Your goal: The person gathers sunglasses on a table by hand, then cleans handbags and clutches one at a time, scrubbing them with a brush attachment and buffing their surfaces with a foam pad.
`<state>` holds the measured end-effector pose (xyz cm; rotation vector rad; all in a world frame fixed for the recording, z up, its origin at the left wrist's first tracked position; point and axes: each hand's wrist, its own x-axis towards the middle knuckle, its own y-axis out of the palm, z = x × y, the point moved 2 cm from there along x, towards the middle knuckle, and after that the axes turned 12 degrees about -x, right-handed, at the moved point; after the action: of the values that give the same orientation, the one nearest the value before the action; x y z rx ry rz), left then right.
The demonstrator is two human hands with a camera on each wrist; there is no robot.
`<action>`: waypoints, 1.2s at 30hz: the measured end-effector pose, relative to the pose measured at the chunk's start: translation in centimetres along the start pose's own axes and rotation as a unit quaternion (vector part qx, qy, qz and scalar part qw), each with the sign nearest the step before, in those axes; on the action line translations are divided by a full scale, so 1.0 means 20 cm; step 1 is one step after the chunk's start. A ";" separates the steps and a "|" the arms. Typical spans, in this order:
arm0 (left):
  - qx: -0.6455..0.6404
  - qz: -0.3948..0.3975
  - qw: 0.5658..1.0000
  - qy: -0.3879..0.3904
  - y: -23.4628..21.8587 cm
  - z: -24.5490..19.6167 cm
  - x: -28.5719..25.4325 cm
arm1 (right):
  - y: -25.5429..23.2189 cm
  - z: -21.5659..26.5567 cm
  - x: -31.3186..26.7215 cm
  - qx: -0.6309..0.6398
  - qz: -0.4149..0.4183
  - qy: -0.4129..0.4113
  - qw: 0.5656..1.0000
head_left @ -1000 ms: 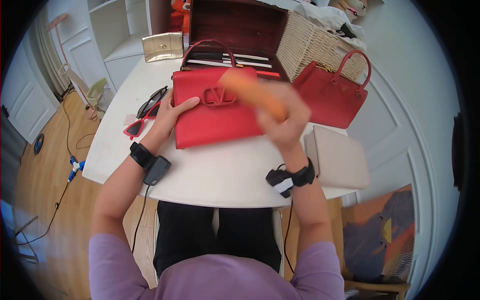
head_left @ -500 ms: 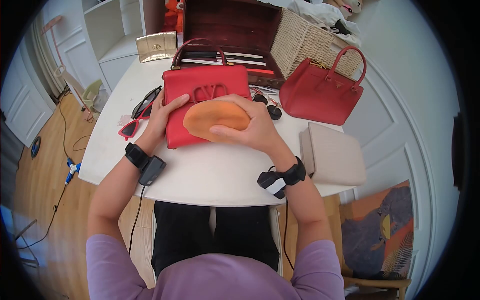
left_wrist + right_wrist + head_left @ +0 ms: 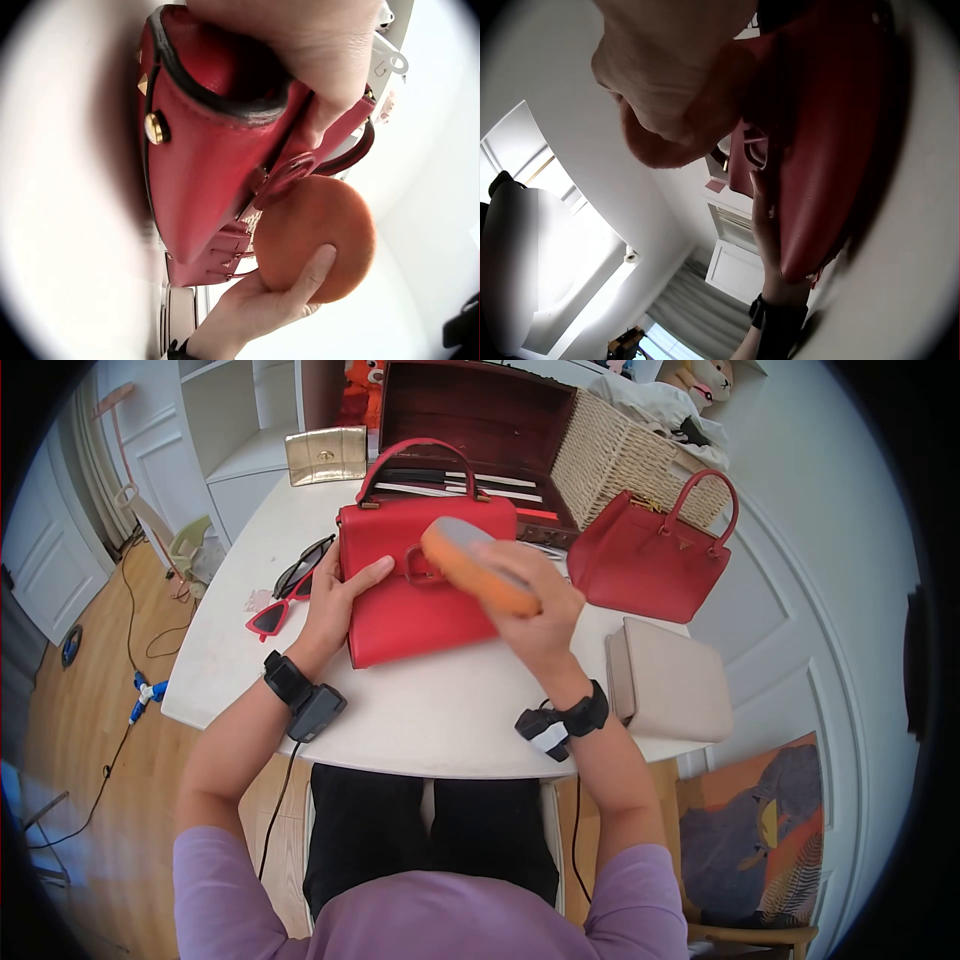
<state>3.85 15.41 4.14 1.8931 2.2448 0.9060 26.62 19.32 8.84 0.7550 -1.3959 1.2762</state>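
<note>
A red handbag [image 3: 420, 615] with a raised handle and a V-shaped emblem stands on the white table, tilted a little. The left hand [image 3: 335, 600] grips its left edge, thumb across the front; in the left wrist view that hand [image 3: 315, 45] lies over the bag's side [image 3: 202, 157]. In the right hand [image 3: 540, 600] is an orange round pad [image 3: 470, 570] with a grey face, held up at the emblem. The left wrist view shows the right thumb pressed on the orange pad [image 3: 307, 225]. The right wrist view has the pad [image 3: 652, 146] beside the bag [image 3: 817, 150].
Sunglasses [image 3: 270, 618] lie left of the bag, a gold wallet [image 3: 327, 455] behind left. An open dark red case [image 3: 470, 420] and a wicker basket [image 3: 610, 455] stand at the back. Another red handbag [image 3: 650, 565] and a beige bag [image 3: 675, 680] are on the right.
The right hand has turned the pad from lying broad-side across the bag's lower front to tilted near the emblem, up and to the right. The left hand keeps its grip on the bag.
</note>
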 end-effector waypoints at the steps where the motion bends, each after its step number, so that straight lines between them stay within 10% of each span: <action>1: 0.000 0.000 1.000 -0.001 0.00 0.00 0.00 | -0.01 -0.02 0.00 0.000 0.000 0.000 1.000; 8: -0.119 -0.039 0.991 -0.054 0.01 -0.05 0.01 | -0.09 -0.12 0.02 -0.132 -0.115 0.089 0.981; 10: -0.256 -0.014 0.955 -0.151 0.02 -0.09 0.00 | -0.09 -0.01 0.05 -0.177 -0.081 -0.083 0.977; 17: -0.436 0.259 0.825 -0.249 0.04 -0.01 -0.02 | 0.12 0.22 -0.06 -0.074 0.107 -0.277 0.952; 18: -0.434 0.261 0.825 -0.250 0.03 -0.01 -0.06 | 0.12 0.23 -0.05 -0.076 0.105 -0.277 0.952; 20: -0.109 0.191 0.964 -0.148 -0.02 0.00 -0.11 | 0.13 0.23 -0.03 -0.097 0.149 -0.299 0.938; 21: -0.144 0.290 0.939 -0.119 -0.09 0.08 -0.03 | 0.13 0.20 -0.03 -0.097 0.148 -0.299 0.938; 26: -0.395 0.134 0.891 -0.179 0.01 0.03 0.01 | -0.07 -0.03 0.05 -0.169 -0.039 -0.167 0.970; 28: -0.431 0.139 0.864 -0.221 0.05 0.01 0.02 | -0.11 -0.08 0.08 0.022 -0.079 0.064 0.995; 31: -0.387 0.136 0.887 -0.213 0.05 -0.03 -0.01 | -0.09 -0.13 0.04 0.207 -0.020 0.170 0.963; 36: -0.329 0.106 0.913 -0.216 -0.01 -0.06 0.01 | -0.08 -0.18 0.06 0.176 0.037 0.193 0.965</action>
<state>3.18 15.04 5.09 1.7838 1.2824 0.9797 28.77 22.56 10.10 0.6469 -0.9005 1.6561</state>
